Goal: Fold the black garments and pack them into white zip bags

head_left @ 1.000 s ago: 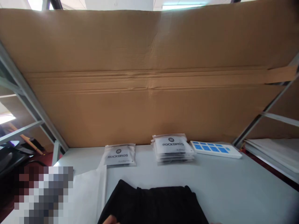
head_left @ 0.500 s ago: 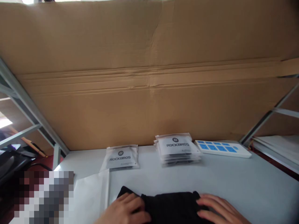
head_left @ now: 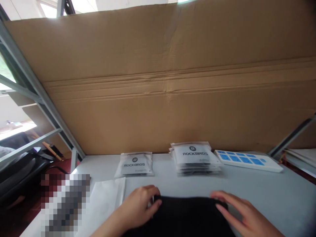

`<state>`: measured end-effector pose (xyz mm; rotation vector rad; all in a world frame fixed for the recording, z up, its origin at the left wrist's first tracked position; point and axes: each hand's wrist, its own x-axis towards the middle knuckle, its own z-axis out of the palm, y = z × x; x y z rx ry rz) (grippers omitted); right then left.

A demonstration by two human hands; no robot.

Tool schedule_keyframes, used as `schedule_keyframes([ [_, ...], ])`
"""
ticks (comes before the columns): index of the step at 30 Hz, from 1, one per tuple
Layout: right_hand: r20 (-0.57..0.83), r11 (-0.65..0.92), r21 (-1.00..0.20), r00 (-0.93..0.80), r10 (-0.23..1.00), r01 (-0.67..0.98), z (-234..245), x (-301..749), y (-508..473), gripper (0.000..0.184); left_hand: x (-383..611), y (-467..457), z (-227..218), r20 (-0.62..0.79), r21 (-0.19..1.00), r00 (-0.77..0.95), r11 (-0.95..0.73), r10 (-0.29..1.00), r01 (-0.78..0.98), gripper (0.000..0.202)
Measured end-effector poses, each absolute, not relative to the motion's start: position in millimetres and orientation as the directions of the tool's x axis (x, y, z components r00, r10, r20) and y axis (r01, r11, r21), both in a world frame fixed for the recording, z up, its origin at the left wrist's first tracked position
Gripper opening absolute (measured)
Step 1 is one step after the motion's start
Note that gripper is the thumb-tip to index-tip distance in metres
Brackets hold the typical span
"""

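A folded black cloth [head_left: 185, 214] lies on the white table [head_left: 259, 187] right in front of me. My left hand [head_left: 138, 209] rests on the cloth's left end, fingers curled over its edge with the thumb against the fabric. My right hand [head_left: 237, 210] lies on the right end, fingers stretched out and pressing flat. A flat white bag [head_left: 106, 197] sits just left of my left hand.
Near the back stand a single ROCKBROS packet [head_left: 135, 163], a stack of ROCKBROS packets [head_left: 195, 158] and a white sheet of blue labels [head_left: 247, 159]. A big cardboard sheet [head_left: 172, 82] walls off the far side. Grey metal rack struts [head_left: 29, 89] stand at left.
Both hands came into view and slid up onto the ends of the black cloth. The cloth now looks narrower, folded over. The camera has shifted a little leftward.
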<state>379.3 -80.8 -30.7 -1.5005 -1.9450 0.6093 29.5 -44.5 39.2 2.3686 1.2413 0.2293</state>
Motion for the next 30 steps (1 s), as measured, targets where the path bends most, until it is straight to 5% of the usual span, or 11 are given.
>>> schedule_keyframes([
  [8,0.110,0.231,-0.545,-0.205,0.973,0.806,-13.5,352.5,-22.8,0.022,36.9,3.7,24.3,-0.083,0.409,0.525,-0.452,0.847,0.793,0.005],
  [14,0.151,0.215,-0.512,-0.159,0.976,0.832,-32.0,358.4,-20.8,0.021,27.9,11.4,14.1,-0.108,0.474,0.546,-0.440,0.831,0.763,0.008],
  [30,0.158,0.234,-0.623,-0.173,0.972,0.747,-36.0,363.7,-18.0,0.026,13.2,11.1,8.6,-0.090,0.640,0.553,-0.378,0.828,0.669,0.010],
])
